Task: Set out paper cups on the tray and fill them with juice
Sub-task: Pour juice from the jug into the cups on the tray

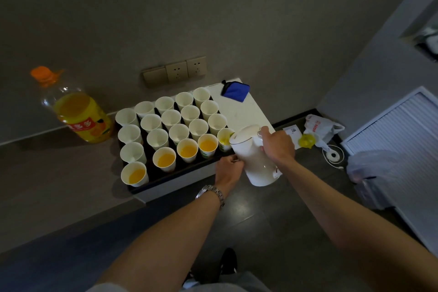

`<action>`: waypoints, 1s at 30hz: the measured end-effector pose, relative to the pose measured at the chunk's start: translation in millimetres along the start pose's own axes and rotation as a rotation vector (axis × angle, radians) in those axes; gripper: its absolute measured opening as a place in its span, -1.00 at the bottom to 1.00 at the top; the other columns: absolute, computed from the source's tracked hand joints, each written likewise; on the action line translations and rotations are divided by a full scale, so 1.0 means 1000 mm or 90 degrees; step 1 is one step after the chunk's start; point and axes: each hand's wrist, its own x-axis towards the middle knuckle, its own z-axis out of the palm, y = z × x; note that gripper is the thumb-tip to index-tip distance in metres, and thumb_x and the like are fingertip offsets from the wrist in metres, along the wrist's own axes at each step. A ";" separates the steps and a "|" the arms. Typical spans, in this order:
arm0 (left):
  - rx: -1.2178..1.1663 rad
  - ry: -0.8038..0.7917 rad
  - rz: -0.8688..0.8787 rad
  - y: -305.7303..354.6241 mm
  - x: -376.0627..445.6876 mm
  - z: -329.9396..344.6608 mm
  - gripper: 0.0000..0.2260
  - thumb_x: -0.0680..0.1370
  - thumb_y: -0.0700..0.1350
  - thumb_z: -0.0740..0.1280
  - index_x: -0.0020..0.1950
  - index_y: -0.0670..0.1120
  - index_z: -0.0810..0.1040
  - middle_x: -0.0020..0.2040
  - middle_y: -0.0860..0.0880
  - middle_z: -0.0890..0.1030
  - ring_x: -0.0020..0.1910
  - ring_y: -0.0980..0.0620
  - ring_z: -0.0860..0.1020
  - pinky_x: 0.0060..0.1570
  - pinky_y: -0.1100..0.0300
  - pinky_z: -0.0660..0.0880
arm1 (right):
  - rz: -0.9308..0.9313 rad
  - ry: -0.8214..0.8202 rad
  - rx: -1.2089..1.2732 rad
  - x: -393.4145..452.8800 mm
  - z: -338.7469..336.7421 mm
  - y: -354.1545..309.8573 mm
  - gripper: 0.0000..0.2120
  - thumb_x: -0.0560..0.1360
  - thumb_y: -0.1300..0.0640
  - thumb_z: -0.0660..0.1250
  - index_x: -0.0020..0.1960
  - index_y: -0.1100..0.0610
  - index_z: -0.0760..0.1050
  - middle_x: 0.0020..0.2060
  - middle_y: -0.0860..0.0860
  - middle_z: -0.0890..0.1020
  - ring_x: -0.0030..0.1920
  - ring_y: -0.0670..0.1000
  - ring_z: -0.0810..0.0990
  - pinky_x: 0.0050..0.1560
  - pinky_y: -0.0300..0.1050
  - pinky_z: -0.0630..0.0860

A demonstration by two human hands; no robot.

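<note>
A dark tray (pixel 203 162) on a white counter carries several white paper cups in rows. The front row cups (pixel 187 150) contain orange juice; the cups behind (pixel 170 117) look empty. My right hand (pixel 276 144) grips the handle of a white jug (pixel 254 156), tilted with its spout over the front-right cup (pixel 224 138), which has a little juice in it. My left hand (pixel 228 168) is curled at the tray's front right edge beside the jug's base; what it holds is unclear.
A large juice bottle (pixel 78 114) with an orange cap stands on the grey ledge at left. A blue pouch (pixel 235 91) lies on the counter behind the tray. Wall sockets (pixel 176 72) sit above. Plastic bags (pixel 322 127) and a white cable lie on the floor at right.
</note>
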 end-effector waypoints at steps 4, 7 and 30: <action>-0.010 -0.001 0.000 -0.001 -0.001 0.000 -0.86 0.50 -0.15 0.30 -0.18 -0.01 0.65 -0.16 -0.05 0.68 -0.05 -0.14 0.64 0.03 -0.08 0.62 | -0.021 0.001 -0.030 0.002 0.004 0.001 -0.47 0.61 -0.21 0.06 -0.02 0.20 0.60 -0.06 0.14 0.65 -0.10 0.12 0.49 -0.10 -0.04 0.33; -0.018 0.001 -0.007 -0.002 -0.001 0.000 -0.83 0.48 -0.13 0.29 -0.12 -0.12 0.68 -0.14 -0.10 0.69 -0.04 -0.19 0.65 0.01 -0.09 0.61 | -0.028 -0.001 -0.033 0.004 0.006 0.002 -0.46 0.60 -0.22 0.05 -0.01 0.19 0.59 -0.06 0.15 0.67 -0.08 0.13 0.51 -0.09 -0.03 0.33; -0.017 -0.022 -0.015 -0.007 0.005 0.003 -0.76 0.42 -0.14 0.25 -0.07 -0.19 0.67 -0.12 -0.18 0.69 -0.15 -0.10 0.64 -0.05 -0.13 0.63 | -0.048 -0.019 -0.137 0.004 0.001 -0.006 -0.50 0.62 -0.19 0.03 0.18 0.15 0.54 -0.09 0.11 0.53 -0.10 0.11 0.48 -0.12 -0.01 0.38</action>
